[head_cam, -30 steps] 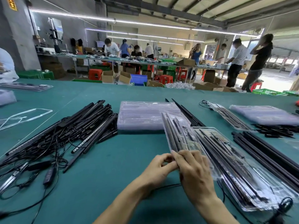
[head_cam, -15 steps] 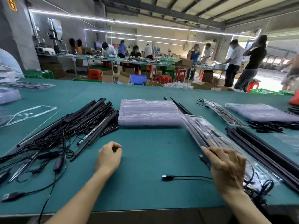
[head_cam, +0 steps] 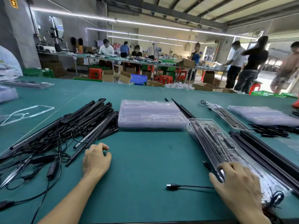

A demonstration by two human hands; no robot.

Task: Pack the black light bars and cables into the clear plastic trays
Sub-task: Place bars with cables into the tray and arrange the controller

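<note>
green table, light bars, trays

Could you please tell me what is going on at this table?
A person is packing black light bars and cables into clear trays at a green table. Their right hand holds the near end of a filled tray, while the left hand, empty, is beside the loose pile of bars and cables. A stack of empty trays waits in the middle.

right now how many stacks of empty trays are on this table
2: centre stack beside the bar pile; far right stack. A blurred pale heap at the left edge may be a third.
</note>
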